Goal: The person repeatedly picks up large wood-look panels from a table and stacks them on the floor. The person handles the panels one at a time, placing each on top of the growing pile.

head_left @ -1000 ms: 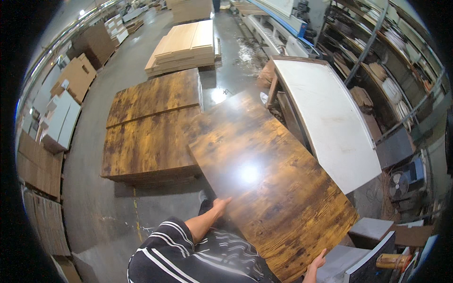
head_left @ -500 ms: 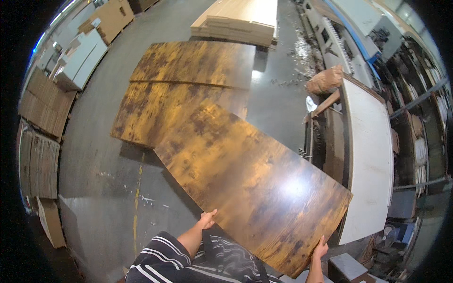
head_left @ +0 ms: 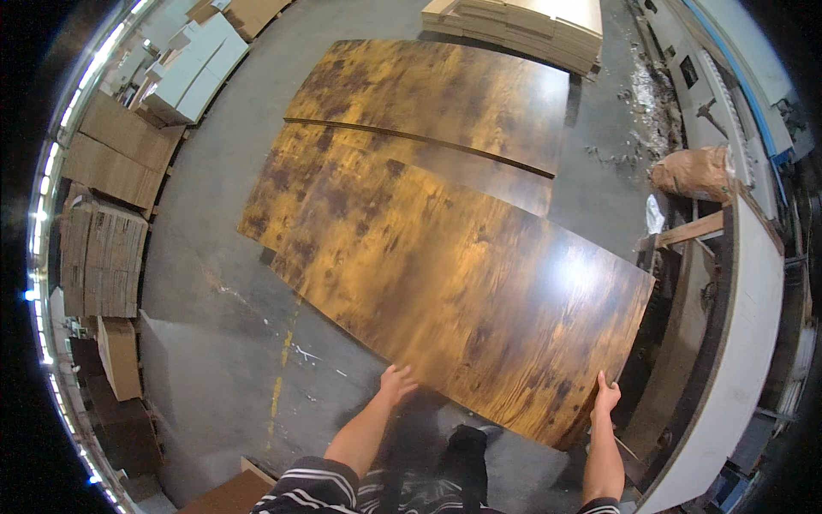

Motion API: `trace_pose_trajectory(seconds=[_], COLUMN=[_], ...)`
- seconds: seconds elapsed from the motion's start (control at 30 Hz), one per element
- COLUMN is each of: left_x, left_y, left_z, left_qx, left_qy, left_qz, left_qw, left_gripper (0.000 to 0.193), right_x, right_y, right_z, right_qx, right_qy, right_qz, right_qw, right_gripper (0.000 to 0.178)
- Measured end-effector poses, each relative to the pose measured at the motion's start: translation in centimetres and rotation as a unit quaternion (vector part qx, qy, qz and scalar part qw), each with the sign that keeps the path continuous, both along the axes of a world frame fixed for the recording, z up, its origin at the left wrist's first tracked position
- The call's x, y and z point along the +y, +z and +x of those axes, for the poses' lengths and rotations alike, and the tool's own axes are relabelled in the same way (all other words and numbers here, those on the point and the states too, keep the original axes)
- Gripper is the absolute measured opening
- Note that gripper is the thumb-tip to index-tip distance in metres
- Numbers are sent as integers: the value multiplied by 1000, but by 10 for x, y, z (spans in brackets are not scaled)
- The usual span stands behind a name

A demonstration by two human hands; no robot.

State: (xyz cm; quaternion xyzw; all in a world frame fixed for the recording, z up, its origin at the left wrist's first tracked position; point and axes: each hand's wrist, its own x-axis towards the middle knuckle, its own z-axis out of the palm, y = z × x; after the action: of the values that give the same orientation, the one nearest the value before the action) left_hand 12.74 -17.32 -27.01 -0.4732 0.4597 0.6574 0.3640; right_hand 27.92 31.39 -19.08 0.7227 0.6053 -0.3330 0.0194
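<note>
A large flat board [head_left: 462,283] with a brown and amber wood-grain face lies slanted in front of me. Its far part overlaps a stack of matching boards [head_left: 428,94]. My right hand [head_left: 606,396] grips the board's right end near the close corner, thumb on the face and the other fingers hidden. At the board's near long edge is my left hand [head_left: 398,385], slightly blurred, its fingers apart and showing outside the edge. Whether those fingers still touch the edge is hard to tell.
A pale-topped bench [head_left: 741,343] stands close on my right, with a brown paper sack [head_left: 692,173] at its far end. Beyond the stack are pale boards [head_left: 514,34]. Cardboard stacks [head_left: 103,257] line the left side. A yellow line [head_left: 276,398] marks the grey floor.
The held board has swung flatter and farther over the stack, its right end moving away from me. My left hand has gone from gripping the near edge to loosened fingers beside it.
</note>
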Motion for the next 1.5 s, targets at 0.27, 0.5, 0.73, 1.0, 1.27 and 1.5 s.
trace_pose_trajectory(seconds=[0.27, 0.5, 0.73, 1.0, 1.27, 1.5], left_x=[-27, -8, -6, -22, -32, -52], left_y=[-80, -115, -104, -90, -116, -119], left_z=[-65, -94, -147, -199, -208, -219], left_qx=[69, 43, 75, 41, -4, 18], left_qy=[50, 111, 109, 151, 121, 73], left_qz=[29, 28, 56, 69, -103, -44], left_qw=[996, 992, 990, 985, 987, 996], left_gripper=[84, 84, 90, 96, 66, 82], right_x=[8, -25, -28, -53, -59, -70], right_y=[-137, -185, -190, -176, -191, -193], right_z=[-89, -166, -227, -277, -281, -292], right_qx=[43, 97, 80, 30, 48, 17], right_qy=[106, 105, 197, 209, 204, 221], right_qz=[-70, -1, 28, 27, 44, 8], right_qw=[991, 990, 977, 977, 977, 975], right_gripper=[76, 68, 63, 53, 51, 71])
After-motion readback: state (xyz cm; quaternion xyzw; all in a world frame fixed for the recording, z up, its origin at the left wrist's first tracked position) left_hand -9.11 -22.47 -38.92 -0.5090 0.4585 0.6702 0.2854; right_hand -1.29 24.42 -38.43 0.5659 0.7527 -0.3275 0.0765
